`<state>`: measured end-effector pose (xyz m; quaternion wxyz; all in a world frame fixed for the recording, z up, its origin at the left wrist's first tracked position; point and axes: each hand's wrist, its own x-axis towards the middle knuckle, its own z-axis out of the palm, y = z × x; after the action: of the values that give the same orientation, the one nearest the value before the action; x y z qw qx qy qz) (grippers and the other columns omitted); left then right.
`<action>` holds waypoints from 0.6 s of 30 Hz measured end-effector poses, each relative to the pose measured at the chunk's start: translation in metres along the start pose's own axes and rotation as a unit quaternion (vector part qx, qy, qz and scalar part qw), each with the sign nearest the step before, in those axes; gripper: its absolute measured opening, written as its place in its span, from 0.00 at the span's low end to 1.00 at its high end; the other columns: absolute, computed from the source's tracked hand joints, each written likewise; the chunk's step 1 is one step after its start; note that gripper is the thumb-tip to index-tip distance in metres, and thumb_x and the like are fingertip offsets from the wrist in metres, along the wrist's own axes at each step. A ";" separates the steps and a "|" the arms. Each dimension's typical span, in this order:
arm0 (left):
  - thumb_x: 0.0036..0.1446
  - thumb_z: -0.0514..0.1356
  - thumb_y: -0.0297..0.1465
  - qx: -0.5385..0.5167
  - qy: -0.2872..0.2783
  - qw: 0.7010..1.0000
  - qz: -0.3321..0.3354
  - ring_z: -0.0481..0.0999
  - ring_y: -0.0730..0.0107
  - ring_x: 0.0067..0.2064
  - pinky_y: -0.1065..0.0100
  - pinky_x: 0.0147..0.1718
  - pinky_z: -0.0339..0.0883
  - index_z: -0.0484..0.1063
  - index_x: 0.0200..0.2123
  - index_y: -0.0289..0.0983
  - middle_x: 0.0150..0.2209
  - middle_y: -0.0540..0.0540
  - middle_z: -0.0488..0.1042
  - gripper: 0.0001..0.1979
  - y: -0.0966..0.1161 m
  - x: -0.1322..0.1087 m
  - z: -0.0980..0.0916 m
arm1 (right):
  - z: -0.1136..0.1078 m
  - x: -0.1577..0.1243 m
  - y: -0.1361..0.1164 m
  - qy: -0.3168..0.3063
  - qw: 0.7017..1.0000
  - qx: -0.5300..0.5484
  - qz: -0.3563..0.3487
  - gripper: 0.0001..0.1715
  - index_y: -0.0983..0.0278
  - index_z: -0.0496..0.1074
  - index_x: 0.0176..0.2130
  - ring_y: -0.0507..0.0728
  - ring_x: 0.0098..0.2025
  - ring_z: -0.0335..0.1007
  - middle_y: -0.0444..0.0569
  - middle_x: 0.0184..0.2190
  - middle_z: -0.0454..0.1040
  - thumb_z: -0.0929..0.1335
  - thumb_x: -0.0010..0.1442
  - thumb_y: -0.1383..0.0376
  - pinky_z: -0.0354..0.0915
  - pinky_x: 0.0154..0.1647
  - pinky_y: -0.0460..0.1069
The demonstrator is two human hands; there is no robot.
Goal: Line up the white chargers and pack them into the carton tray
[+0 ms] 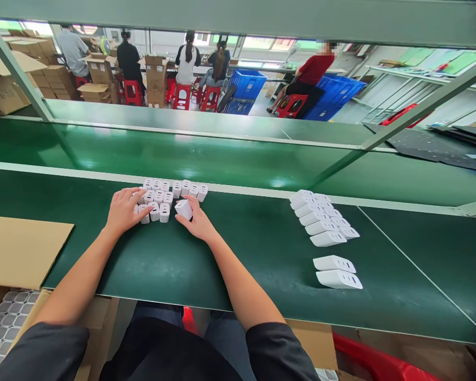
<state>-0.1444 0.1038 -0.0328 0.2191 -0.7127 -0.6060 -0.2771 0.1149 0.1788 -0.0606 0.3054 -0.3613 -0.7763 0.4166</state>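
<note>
Looking down onto a dark green table [285, 254] running across the whole frame. Resting the left hand [122, 210] palm down on the left edge of a cluster of small white chargers [162, 197], just left of the frame centre, fingers loosely spread and touching the nearest pieces. Holding one white charger [183, 209] in the right hand [198, 221], pinched between thumb and fingers, tilted, just beside the lower right edge of the cluster. Touching the table or only low over it: not possible to tell. Standing upright in short rows, packed close together near the far edge of the table: the other pieces of the cluster.

Further to the right of the frame, well apart from both hands, lying on their sides in a slanted row: more chargers [321, 219], and below them a separate pair [336, 271].

At lower left, a flat cardboard sheet [19, 248] overlapping the table edge, with rows of grey-white pieces [8, 312] in a box under it.

Along the top of the frame, beyond the shelf: several people [188, 61] sitting on red stools [182, 96], near cardboard boxes [154, 74] and blue crates [246, 84].
</note>
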 end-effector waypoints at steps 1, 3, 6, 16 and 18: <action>0.65 0.56 0.48 -0.001 0.004 1.000 0.006 0.75 0.53 0.50 0.55 0.49 0.62 0.74 0.53 0.38 0.50 0.38 0.78 0.24 -0.002 0.000 0.002 | 0.001 0.000 -0.002 0.000 1.000 -0.024 -0.013 0.32 0.58 0.60 0.60 0.62 0.51 0.68 0.51 0.53 0.72 0.69 0.60 0.54 0.59 0.60 0.63; 0.66 0.55 0.47 -0.008 0.007 1.000 0.019 0.76 0.55 0.49 0.57 0.48 0.63 0.75 0.52 0.38 0.49 0.39 0.79 0.22 -0.004 0.002 0.005 | 0.002 0.000 -0.004 0.003 0.997 -0.064 -0.031 0.27 0.58 0.65 0.56 0.66 0.58 0.63 0.53 0.57 0.70 0.69 0.60 0.53 0.54 0.63 0.65; 0.67 0.55 0.44 -0.018 0.008 0.999 0.038 0.77 0.60 0.45 0.59 0.48 0.63 0.76 0.49 0.41 0.45 0.43 0.80 0.18 -0.003 0.004 0.009 | 0.000 0.001 -0.005 0.015 0.995 -0.092 -0.039 0.25 0.58 0.70 0.54 0.68 0.59 0.60 0.54 0.56 0.70 0.71 0.57 0.55 0.54 0.62 0.67; 0.67 0.57 0.40 -0.022 0.041 0.999 0.003 0.76 0.58 0.43 0.55 0.47 0.60 0.77 0.46 0.40 0.41 0.42 0.81 0.14 -0.017 0.002 -0.001 | 0.014 0.008 -0.007 -0.031 0.996 -0.049 -0.062 0.38 0.64 0.61 0.64 0.52 0.36 0.72 0.55 0.55 0.71 0.73 0.57 0.63 0.71 0.44 0.51; 0.68 0.55 0.41 -0.067 0.031 0.997 0.015 0.76 0.58 0.43 0.53 0.49 0.62 0.76 0.46 0.37 0.41 0.41 0.79 0.16 -0.009 0.009 -0.009 | 0.018 0.006 -0.025 -0.018 0.997 -0.055 -0.056 0.44 0.67 0.59 0.65 0.51 0.36 0.73 0.57 0.58 0.69 0.75 0.56 0.62 0.71 0.45 0.49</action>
<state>-0.1536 0.1059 -0.0207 0.1938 -0.7257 -0.5685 -0.3355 0.0905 0.1661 -0.0467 0.2942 -0.3258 -0.8223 0.3621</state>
